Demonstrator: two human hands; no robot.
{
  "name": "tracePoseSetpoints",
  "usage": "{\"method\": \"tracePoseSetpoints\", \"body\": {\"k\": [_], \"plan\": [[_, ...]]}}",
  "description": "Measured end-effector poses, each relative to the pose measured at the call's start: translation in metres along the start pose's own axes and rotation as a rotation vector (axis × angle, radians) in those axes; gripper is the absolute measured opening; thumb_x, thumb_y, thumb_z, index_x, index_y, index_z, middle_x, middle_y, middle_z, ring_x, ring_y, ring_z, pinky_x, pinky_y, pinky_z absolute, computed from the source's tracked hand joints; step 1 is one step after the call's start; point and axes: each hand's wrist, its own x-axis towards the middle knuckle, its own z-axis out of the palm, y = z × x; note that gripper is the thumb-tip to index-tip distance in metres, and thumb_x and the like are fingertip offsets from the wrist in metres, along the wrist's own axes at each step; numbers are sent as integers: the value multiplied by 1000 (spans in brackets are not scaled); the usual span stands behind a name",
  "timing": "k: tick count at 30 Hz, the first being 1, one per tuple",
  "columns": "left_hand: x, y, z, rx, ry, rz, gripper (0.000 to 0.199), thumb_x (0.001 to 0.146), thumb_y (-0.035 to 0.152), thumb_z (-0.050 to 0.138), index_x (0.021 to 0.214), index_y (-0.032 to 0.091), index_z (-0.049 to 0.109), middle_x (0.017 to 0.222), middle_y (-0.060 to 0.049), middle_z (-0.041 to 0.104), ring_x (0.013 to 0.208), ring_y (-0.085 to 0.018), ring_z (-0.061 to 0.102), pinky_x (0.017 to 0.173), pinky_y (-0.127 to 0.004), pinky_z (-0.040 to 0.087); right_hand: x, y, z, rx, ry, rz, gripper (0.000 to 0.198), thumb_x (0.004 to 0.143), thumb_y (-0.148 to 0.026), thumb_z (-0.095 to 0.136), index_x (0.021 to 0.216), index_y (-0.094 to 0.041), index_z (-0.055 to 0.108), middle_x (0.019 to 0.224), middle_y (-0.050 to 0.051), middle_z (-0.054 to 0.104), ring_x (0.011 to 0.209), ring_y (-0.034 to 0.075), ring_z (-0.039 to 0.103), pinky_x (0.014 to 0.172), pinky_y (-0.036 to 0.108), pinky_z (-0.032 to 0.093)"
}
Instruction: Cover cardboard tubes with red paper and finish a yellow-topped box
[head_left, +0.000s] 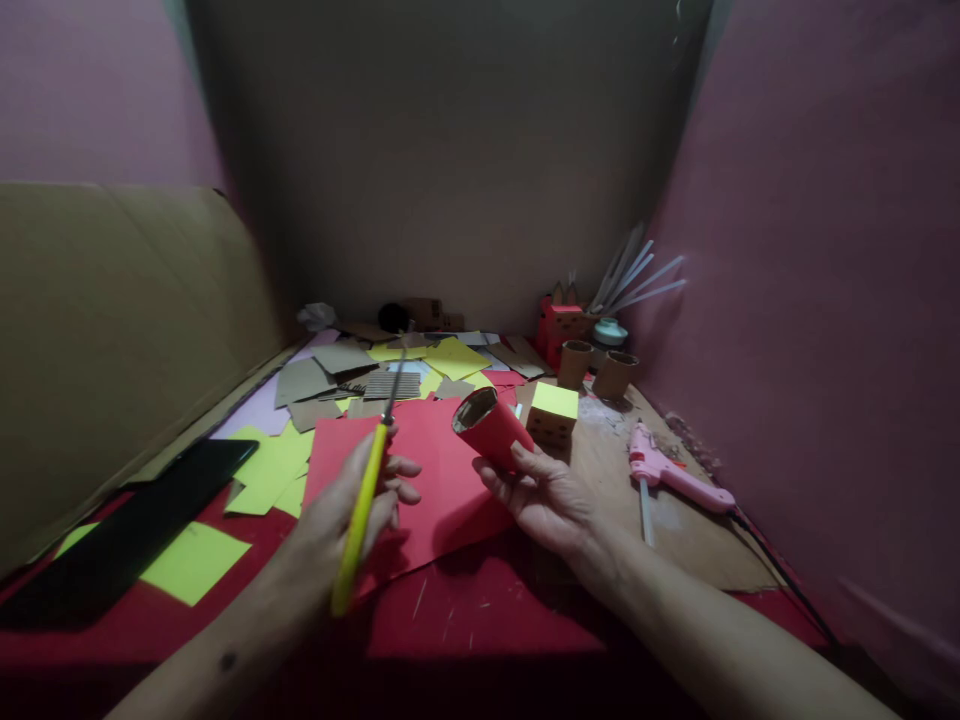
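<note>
A pair of scissors (361, 525) with yellow handles is in my left hand (352, 495). I see the scissors nearly edge-on, the narrow metal blades pointing up and away; my fingers curl behind the handles. My right hand (544, 495) grips a cardboard tube (499, 428) covered in red paper, tilted so its open end faces up and left. The thumb rests on the tube's lower right side, fingers beneath. Under both hands a red paper sheet (442, 500) lies on the red-covered table.
A pink glue gun (667, 475) lies on a cardboard board (675, 550) at right. A small box with a yellow top (553, 405) and two bare cardboard tubes (616, 375) stand behind. Yellow papers (196, 562), cardboard scraps (304, 382) and a long black object (135, 530) are at left.
</note>
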Motion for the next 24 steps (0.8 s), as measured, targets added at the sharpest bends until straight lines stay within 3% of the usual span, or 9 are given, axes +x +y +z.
{"method": "tracePoseSetpoints", "body": {"k": [3,5,8,10,13,15,17,19,24], "plan": [[13,14,-1,-406,-49,-194,36,90,43,47,105,12,54,65,-2,60,45,-11,53,39,-24,44,-2,1,-2,-41,-46,18,26,61,-5,78,83,-9,66,80,11,74,72,22,72,73,34,59],[20,24,2,-620,-96,-259,34,86,46,55,86,13,58,53,2,53,38,-9,48,38,-23,40,-3,2,-3,-88,-79,16,27,60,-7,79,83,-10,66,78,9,74,71,21,72,72,32,59],[29,30,7,-689,-104,-250,30,81,45,62,75,17,52,49,3,51,35,-10,48,36,-24,38,-7,2,-1,-177,-152,31,32,61,-9,79,91,-12,67,76,7,74,67,21,72,69,30,58],[34,31,8,-676,-82,-235,27,78,38,67,85,17,52,49,5,51,34,-10,47,35,-24,37,-10,1,1,-244,-227,64,32,62,-10,78,93,-11,68,75,6,73,65,21,72,65,31,58],[40,34,3,-604,-35,-173,43,73,25,67,110,19,47,58,7,52,37,-8,46,36,-21,35,-15,-1,3,-302,-365,151,36,64,-18,78,96,-8,67,80,10,73,68,25,72,58,31,58],[43,37,-3,-523,-21,-122,46,71,20,65,113,19,46,66,7,51,41,-6,44,38,-19,34,-17,-3,2,-281,-420,230,44,66,-30,79,101,-8,66,81,12,73,70,27,72,54,30,57],[45,38,-5,-482,-38,-77,46,70,19,67,112,18,48,72,6,51,46,-4,43,41,-18,35,-17,-4,1,-255,-409,286,47,68,-37,78,103,-9,65,80,11,74,68,28,72,50,29,56],[45,36,-5,-509,-47,-42,49,72,23,69,116,19,48,77,4,52,49,-4,45,43,-17,37,-15,-5,-1,-258,-369,302,43,68,-31,78,103,-9,65,79,10,73,66,27,72,48,29,55],[35,33,-10,-386,34,-112,44,83,37,59,119,16,44,71,2,58,43,-8,50,37,-20,38,-12,-6,-4,-220,-306,192,30,69,-18,76,96,-10,67,80,9,73,72,27,72,55,29,55]]}}
